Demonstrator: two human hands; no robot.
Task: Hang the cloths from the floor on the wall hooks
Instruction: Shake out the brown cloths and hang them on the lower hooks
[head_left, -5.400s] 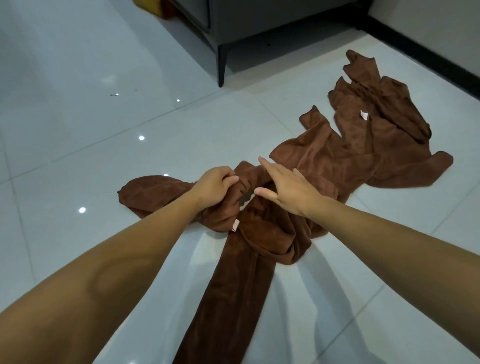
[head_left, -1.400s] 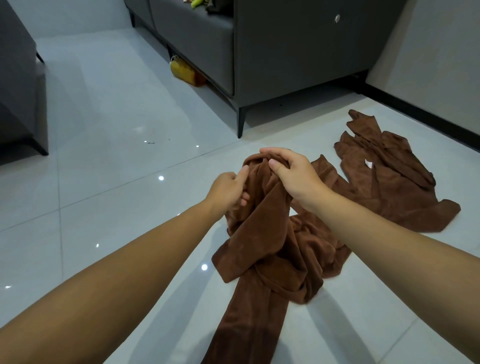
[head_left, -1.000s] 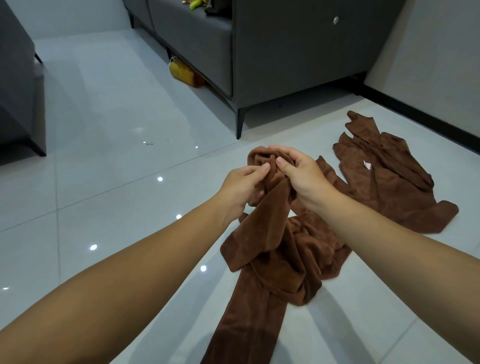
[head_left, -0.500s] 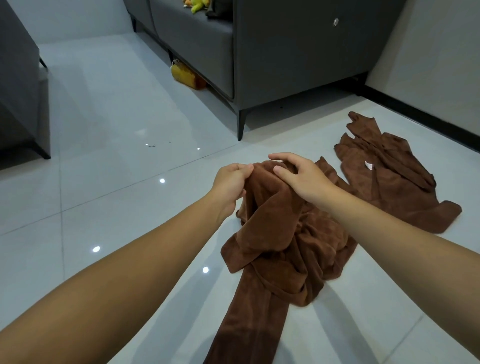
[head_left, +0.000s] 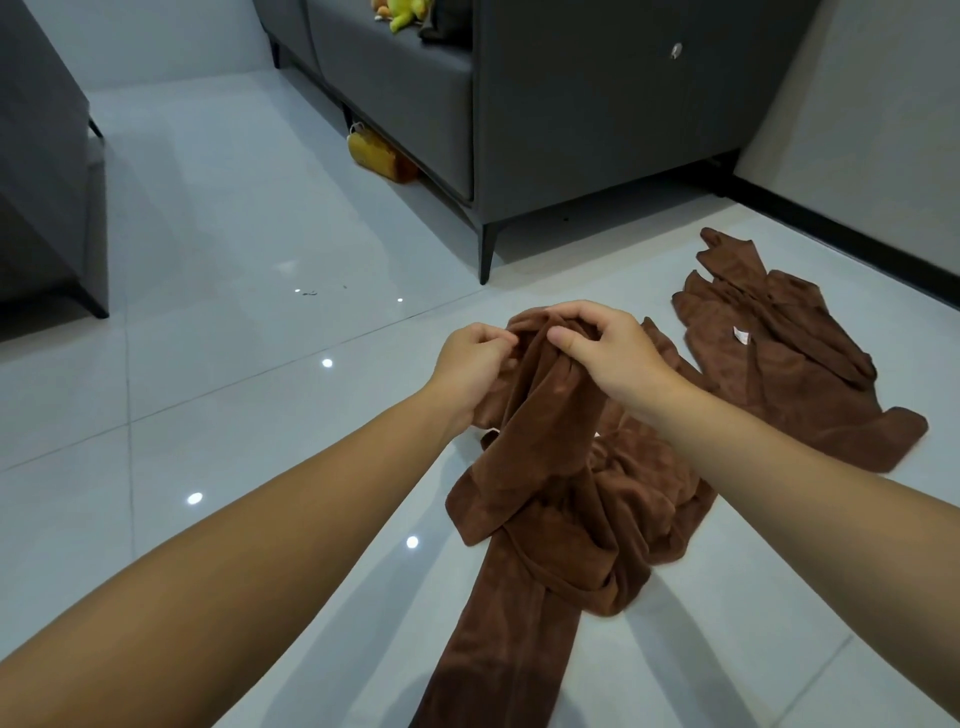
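Nearest, below both hands, a long tail of the brown cloth (head_left: 498, 649) is seen trailing over the white tiled floor (head_left: 208, 415) toward the wearer, and a tangled heap of its folds lies just under the wrists. The fabric is judged soft, limp and fairly light, with a plush nap unlikely to slip through fingers. No shape will be kept once it is lifted, and the tail can be expected to drag or swing. A hold is best taken at a gathered edge or corner, so that a fold can be dropped over a hook. Whether one cloth or several are tangled in the heap cannot be told.

Above the heap, the raised peak of the cloth is gripped from both sides. The left hand (head_left: 470, 364) is curled, knuckles up, its fingertips pinching the fabric on the peak's left. The right hand (head_left: 608, 358) is arched over the top, thumb and fingers closed on the same bunch. Both forearms are stretched forward and converge there, with the hands close together.

Beyond the right hand, a second brown cloth (head_left: 779, 364) is spread on the floor, a small white label (head_left: 742, 335) showing on it. Farther off, past both hands, a grey sofa (head_left: 571, 130) is seen. No hooks are in view.
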